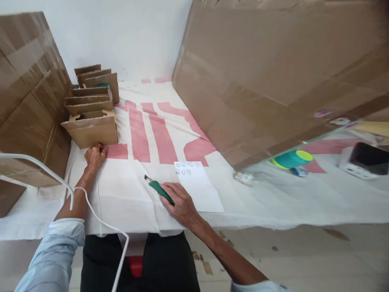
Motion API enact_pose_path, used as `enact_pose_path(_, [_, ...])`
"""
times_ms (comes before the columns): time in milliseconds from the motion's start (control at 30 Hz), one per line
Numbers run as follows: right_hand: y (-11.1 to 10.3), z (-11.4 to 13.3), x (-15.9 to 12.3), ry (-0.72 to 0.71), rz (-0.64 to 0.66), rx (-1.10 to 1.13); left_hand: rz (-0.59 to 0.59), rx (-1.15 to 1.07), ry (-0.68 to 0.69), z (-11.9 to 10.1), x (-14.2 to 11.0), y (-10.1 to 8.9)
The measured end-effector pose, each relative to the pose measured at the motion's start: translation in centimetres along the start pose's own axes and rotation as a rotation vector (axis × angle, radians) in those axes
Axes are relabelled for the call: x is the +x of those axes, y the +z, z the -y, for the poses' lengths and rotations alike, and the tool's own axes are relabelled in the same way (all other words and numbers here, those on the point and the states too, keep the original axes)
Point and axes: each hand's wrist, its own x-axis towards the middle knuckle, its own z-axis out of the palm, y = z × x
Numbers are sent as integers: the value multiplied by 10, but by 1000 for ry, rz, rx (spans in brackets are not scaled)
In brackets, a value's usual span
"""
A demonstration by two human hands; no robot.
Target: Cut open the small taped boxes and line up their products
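In my right hand [180, 202] is a green utility knife [160, 191], its short dark blade pointing up and left above the white cloth. The fingers are wrapped round its handle. My left hand [96, 156] rests on the cloth at the front foot of a small open cardboard box [91, 132]. Its fingers are curled together, and I cannot make out what they hold, if anything. A white paper sheet [200, 188] with rows of small drawn shapes lies just beyond my right hand, partly beside it.
More small cardboard boxes [100, 83] stand behind the front one. Large taped cardboard panels rise at left [30, 97] and right [273, 77]. A teal thread spool [288, 159], a small clear bag [244, 178] and a white-and-black device [364, 160] lie at right. A white cable [100, 219] crosses the left forearm.
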Motion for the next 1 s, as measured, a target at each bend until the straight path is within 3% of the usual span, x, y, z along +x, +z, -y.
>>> enact_pose_path(467, [3,2,4,12,11,2,-8,-19,264,20,-70,-12])
enact_pose_path(833, [6,3,2,-14,-63,5,-10,-67,292,33,-103,-12])
enact_pose_path(933, [-4,14,14,-7,-152,39,-22,-95,302,35,-113,-14])
enact_pose_path(1000, [-22,37,31,5,-205,118,-28,-118,304,36,-118,-16])
